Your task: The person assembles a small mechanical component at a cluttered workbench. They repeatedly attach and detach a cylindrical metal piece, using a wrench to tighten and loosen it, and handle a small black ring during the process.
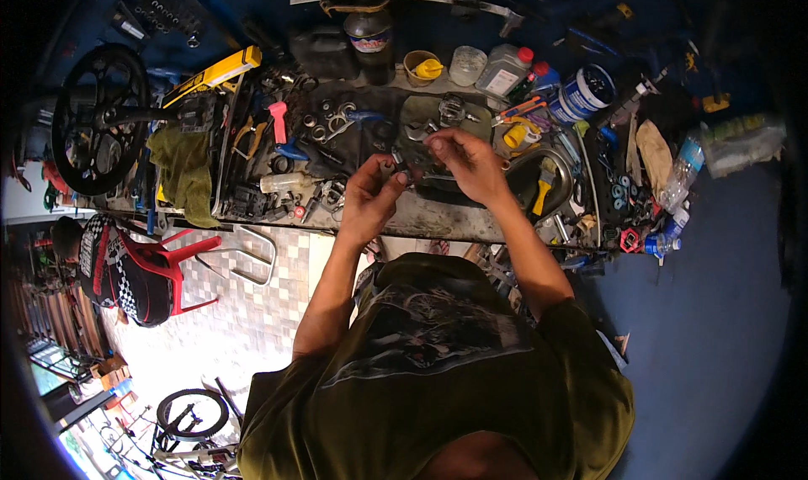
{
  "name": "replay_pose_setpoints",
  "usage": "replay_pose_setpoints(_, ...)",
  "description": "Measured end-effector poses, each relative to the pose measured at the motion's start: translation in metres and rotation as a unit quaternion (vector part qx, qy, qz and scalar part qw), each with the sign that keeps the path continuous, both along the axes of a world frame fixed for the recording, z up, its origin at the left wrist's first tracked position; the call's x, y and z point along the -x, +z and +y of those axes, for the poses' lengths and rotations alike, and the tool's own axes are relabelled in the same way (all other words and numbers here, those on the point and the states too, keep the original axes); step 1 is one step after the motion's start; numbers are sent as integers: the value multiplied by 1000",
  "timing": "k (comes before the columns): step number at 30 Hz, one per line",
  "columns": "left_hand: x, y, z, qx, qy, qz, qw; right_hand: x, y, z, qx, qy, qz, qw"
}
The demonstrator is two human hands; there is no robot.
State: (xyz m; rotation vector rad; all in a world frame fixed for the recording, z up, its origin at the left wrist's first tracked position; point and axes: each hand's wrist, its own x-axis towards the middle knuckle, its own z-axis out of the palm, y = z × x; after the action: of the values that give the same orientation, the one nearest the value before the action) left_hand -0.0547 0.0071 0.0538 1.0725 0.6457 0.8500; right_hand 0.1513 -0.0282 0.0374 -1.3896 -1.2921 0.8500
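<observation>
Over the front of a cluttered workbench (pixel 429 214), my left hand (pixel 367 201) pinches a small dark metal part (pixel 399 157) between thumb and fingers. My right hand (pixel 473 167) is a little to the right, apart from the left, its thumb and fingers drawn together. Whatever lies between those fingertips is too small to make out. Just behind the right fingertips, a shiny metal part (pixel 452 106) rests on a greenish mat or tray. Left of the hands lie pliers with blue handles (pixel 364 116) and several metal rings (pixel 320 132).
A metal tray (pixel 566 170) with a yellow-handled brush (pixel 544 187) stands right of my hands. Bottles, a white-and-blue bucket (pixel 581 95) and a yellow-lidded cup (pixel 421 68) line the back. Leftward are a green rag (pixel 187 170), a chainring (pixel 99 120) and a red chair (pixel 187 261).
</observation>
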Motion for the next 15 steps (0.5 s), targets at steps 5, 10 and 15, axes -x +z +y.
replay_pose_setpoints(5,2,24,5,0,-22,24,999,5,69,-18,-28,54,-24,998)
replay_pose_setpoints(10,-16,43,-1,49,27,-39,998,18,70,-30,-22,59,-28,998)
replay_pose_setpoints(15,-23,51,0,36,-16,-92,995,32,50,-39,42,62,158,985)
